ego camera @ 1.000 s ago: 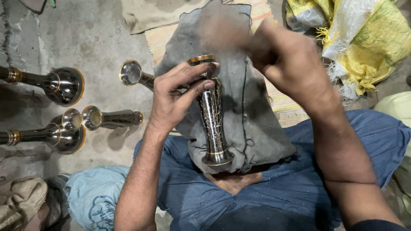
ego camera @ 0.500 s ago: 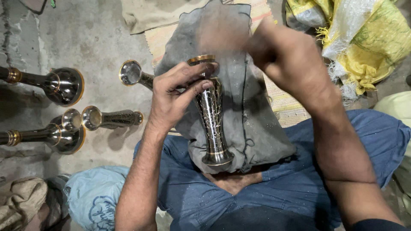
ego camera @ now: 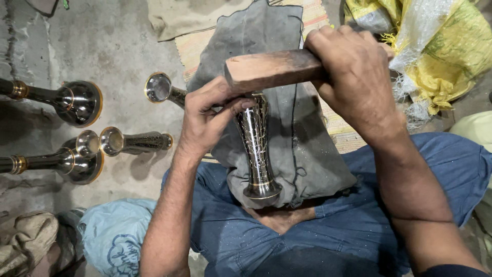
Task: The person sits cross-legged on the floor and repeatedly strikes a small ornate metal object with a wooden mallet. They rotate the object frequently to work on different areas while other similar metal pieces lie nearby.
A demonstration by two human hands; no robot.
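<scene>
Left hand [ego camera: 207, 120] pinches engraved metal vase [ego camera: 258, 149] upright (on grey cloth [ego camera: 302, 149]); right hand [ego camera: 353, 77] fist-clamps wooden block [ego camera: 271, 69] atop rim.

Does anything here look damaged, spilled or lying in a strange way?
Nothing looks damaged or spilled. The left hand steadies a dark engraved metal vase on a grey cloth; the right hand holds a wooden block at its top. Similar metal pieces lie on their sides on the floor.

One head-worn view, steeply downward and close, over the seated person's lap and grey floor [ego camera: 118, 46]
</scene>
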